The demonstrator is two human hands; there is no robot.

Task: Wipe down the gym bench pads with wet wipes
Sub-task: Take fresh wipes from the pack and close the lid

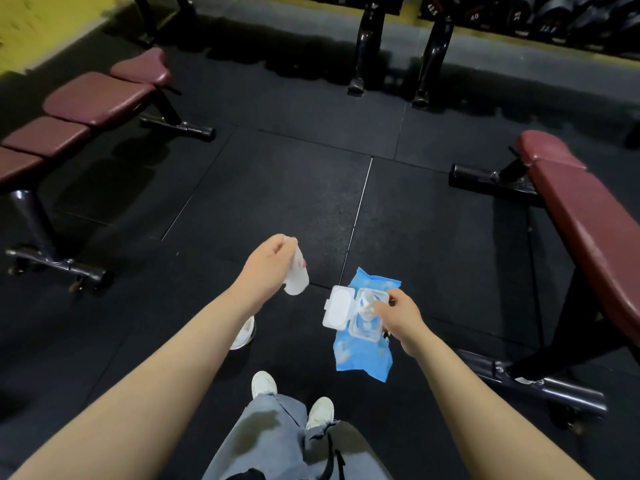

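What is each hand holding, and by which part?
Left hand pinches a white wipe by its top end. Right hand holds the blue wipes pack at its right edge, beside the open lid.

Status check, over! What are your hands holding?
Left hand grips crumpled white wipe. Right hand holds open blue wipes pack. Maroon bench pads unobstructed.

Blue wipes pack (pixel 363 355) — lid open; maroon bench pads (pixel 585 216) flank it.
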